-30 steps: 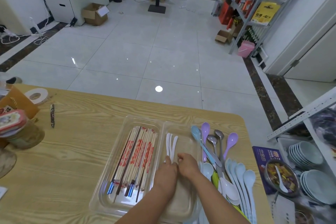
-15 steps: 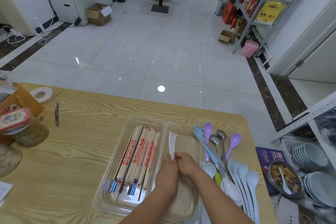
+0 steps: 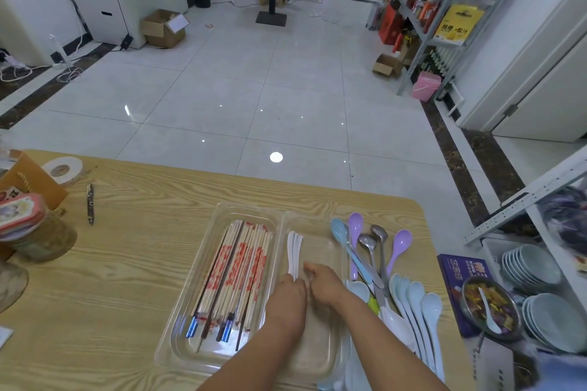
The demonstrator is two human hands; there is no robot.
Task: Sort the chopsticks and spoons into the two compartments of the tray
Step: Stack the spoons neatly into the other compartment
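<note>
The worktop (image 3: pixel 127 279) is light yellow wood with wavy brown lines. The tray (image 3: pixel 251 207) is see-through. The chopsticks (image 3: pixel 235 270) are pale with red marks; a few are dark brown, and some have shiny blue ends. The white spoons (image 3: pixel 293 251) are plain. To the right lie purple spoons (image 3: pixel 401 240), silver spoons (image 3: pixel 368 243) and pale blue spoons (image 3: pixel 419 305). The box (image 3: pixel 457 270) is dark purple. The floor (image 3: pixel 222 89) is white tiles with dark edges.

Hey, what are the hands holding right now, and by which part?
The left hand holds stacked white spoons at their near ends, inside the right compartment of the tray. Whether the right hand grips them too cannot be told.
</note>
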